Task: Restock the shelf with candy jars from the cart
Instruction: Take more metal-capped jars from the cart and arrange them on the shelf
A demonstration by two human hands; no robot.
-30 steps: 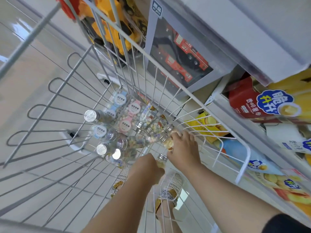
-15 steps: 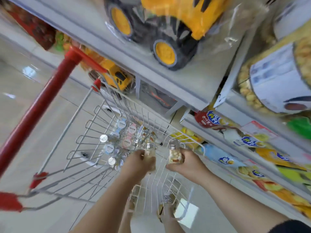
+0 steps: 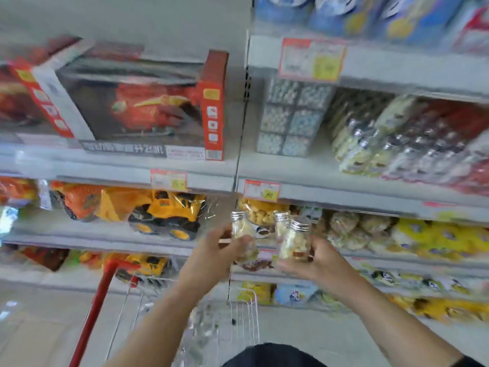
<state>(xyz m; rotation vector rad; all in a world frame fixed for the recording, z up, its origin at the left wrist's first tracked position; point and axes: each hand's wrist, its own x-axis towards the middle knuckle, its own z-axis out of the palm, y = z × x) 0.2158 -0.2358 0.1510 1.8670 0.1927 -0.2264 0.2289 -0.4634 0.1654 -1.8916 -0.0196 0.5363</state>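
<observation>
Lifted from just above the cart point(image 3: 242, 313) to shelf height since 0.5 s earlier. Held 3 candy jars upright in mid-air, in front of the yellow price tag point(image 3: 261, 191). Gripped 1 silver-capped jar point(image 3: 242, 234) with the left hand point(image 3: 211, 256), fingers curled round its body. Clutched 2 more, a front jar point(image 3: 295, 241) and a rear jar point(image 3: 281, 226), side by side in the right hand point(image 3: 317, 263), fingers wrapped beneath them. Kept both hands near each other but apart. Showed similar capped jars point(image 3: 391, 147) packed on the shelf point(image 3: 291, 170) above right, a yellow toy truck point(image 3: 164, 215) at left and a boxed red toy point(image 3: 148, 107) higher up. Blurred throughout.
</observation>
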